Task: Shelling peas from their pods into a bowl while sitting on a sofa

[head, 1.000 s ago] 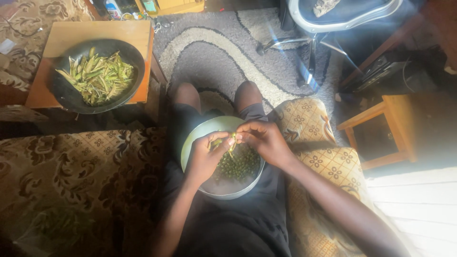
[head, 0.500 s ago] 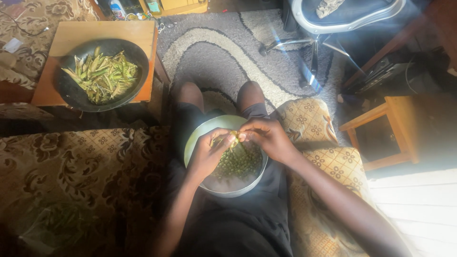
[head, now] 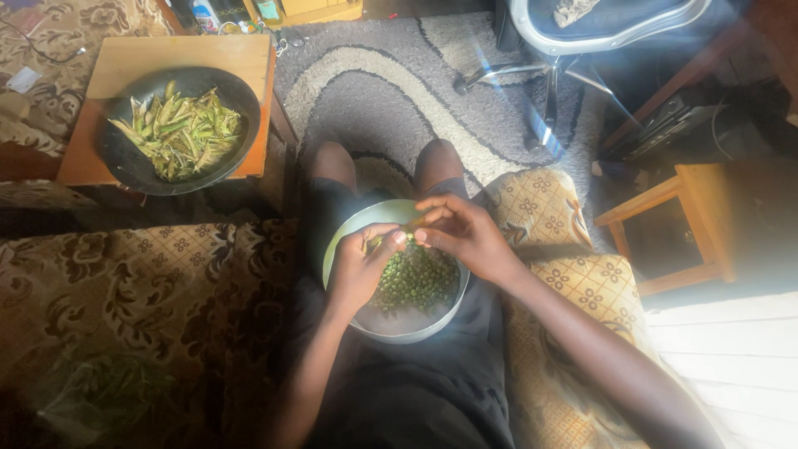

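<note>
Green pod (head: pixel 405 230) pinched by left hand (head: pixel 362 268) and right hand (head: pixel 461 233) over bowl (head: pixel 399 333)

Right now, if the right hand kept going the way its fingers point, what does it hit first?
The right hand points across the bowl toward the left hand. First contact would be the pod pinched between them, then the left fingertips, which look nearly touching already. Depth is unclear.

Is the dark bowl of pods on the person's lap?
No, the dark bowl of empty pods sits on a small wooden table; the lap holds a metal bowl of peas.
</note>
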